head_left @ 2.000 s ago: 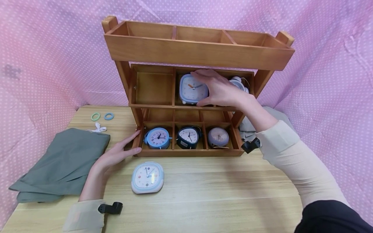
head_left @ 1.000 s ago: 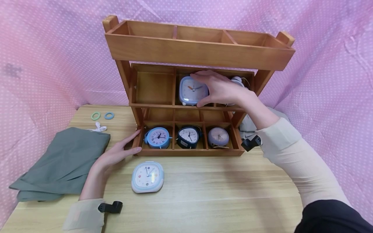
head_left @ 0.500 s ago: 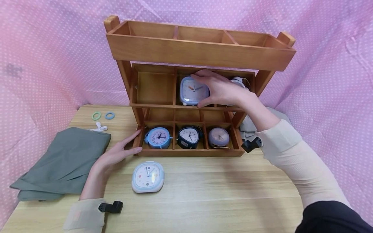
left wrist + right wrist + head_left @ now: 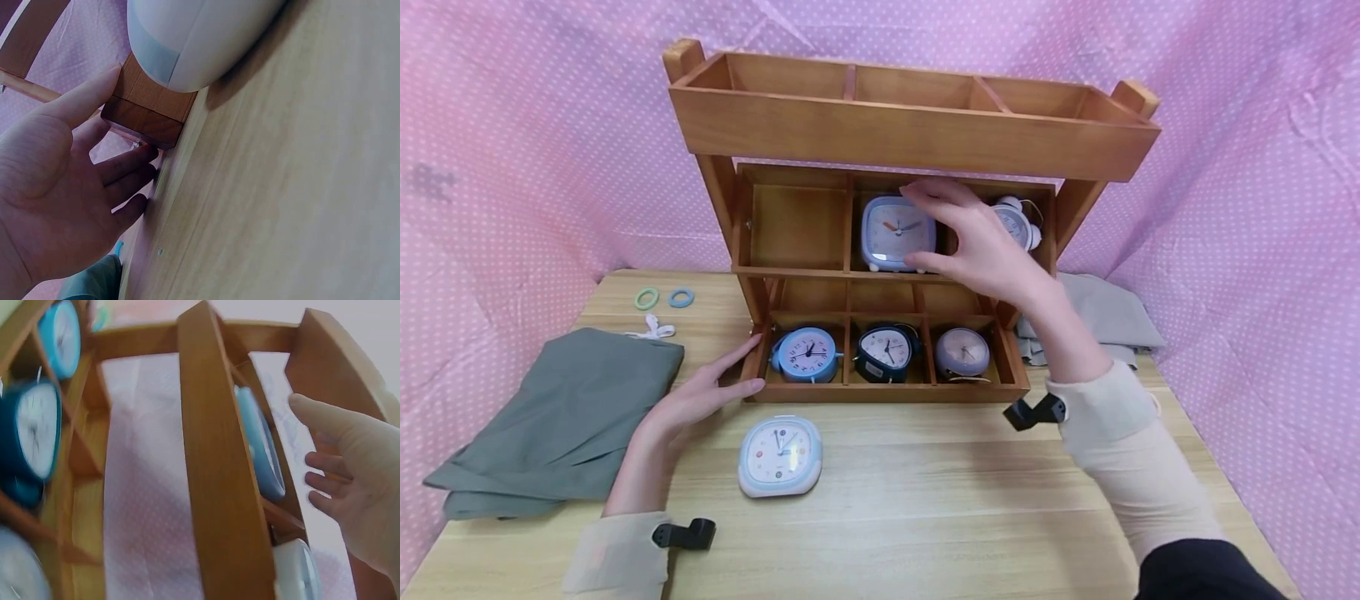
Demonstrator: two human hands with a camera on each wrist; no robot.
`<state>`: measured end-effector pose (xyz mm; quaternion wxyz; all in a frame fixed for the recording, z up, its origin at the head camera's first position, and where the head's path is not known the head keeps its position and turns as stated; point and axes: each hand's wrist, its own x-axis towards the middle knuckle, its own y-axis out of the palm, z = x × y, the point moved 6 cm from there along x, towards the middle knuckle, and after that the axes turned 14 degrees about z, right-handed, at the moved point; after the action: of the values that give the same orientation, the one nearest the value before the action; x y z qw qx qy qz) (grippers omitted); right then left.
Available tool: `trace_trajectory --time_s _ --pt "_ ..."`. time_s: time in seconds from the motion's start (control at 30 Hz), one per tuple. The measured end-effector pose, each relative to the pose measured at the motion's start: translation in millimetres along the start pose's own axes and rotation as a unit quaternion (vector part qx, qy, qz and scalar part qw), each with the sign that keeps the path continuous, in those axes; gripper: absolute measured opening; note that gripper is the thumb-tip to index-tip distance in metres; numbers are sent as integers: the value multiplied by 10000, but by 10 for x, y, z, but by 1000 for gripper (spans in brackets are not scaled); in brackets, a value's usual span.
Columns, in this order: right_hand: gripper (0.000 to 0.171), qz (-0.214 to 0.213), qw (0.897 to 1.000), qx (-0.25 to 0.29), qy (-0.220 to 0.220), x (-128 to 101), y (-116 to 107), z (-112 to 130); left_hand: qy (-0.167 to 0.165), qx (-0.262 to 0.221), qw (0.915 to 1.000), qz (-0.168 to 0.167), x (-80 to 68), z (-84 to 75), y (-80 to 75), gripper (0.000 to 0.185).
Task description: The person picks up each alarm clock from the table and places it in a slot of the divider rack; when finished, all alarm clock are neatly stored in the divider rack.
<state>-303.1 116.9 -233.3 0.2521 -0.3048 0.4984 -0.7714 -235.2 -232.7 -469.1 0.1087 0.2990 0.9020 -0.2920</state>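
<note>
Square clock (image 4: 898, 231), right hand (image 4: 981, 242) now released

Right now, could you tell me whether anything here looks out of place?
One white square clock lies face-up on the table, outside the wooden rack, while the other clocks stand in compartments.

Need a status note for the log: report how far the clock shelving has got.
Done: three clocks fill the shelf's bottom row; a white clock stands middle row, right. In hand: right hand open beside the square blue clock in the middle cell; left hand rests against the shelf's corner. Left: white square clock lies on the table; middle-left cell empty.
</note>
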Motion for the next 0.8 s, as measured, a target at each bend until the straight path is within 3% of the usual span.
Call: trace_trajectory --time_s 0.13,0.27,0.47,0.63,0.8 --pt "61 -909 9939 533 -338 -190 85 89 11 -14 10000 10 -2 -1 -1 81" --pt "55 -1635 9783 1103 -633 -334 217 160 7 -57 10000 17 -6 -1 -4 81" --pt "48 -2219 9594 1501 -879 -478 527 288 44 -66 10000 29 1 -13 0 81" --pt "49 -1859 9604 1757 -1104 -456 862 432 59 -13 10000 20 2 -20 -5 81" --pt "56 -713 9722 1984 -1019 -344 1302 584 46 -19 10000 25 -12 -8 -12 81"
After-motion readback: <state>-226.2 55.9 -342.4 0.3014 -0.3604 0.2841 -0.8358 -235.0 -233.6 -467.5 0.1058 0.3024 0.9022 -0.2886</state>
